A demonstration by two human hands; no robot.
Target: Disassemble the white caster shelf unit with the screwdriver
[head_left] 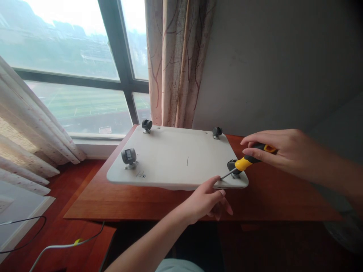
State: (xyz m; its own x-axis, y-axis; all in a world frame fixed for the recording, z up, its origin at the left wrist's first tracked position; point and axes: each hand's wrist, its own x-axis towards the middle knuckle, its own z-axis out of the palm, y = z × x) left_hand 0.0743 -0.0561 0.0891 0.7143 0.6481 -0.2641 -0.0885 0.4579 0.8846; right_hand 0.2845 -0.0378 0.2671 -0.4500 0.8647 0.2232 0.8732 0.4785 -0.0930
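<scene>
A brown desk point(93, 206) holds up a flat white board point(170, 151). It looks stiff and a bit heavy, and its side edges seem good to grab. My left hand point(203, 202) is loose and holds nothing, one fingertip at the board's near right corner. My right hand point(285, 147) wraps the fat handle of a yellow and black screwdriver point(244, 163), which looks light and hard. Its thin tip points down beside one of four black caster wheels point(230, 165).

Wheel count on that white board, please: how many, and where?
4: one wheel at the far left corner of the white board, one near left, one far right, one near right, partly behind the screwdriver.
</scene>
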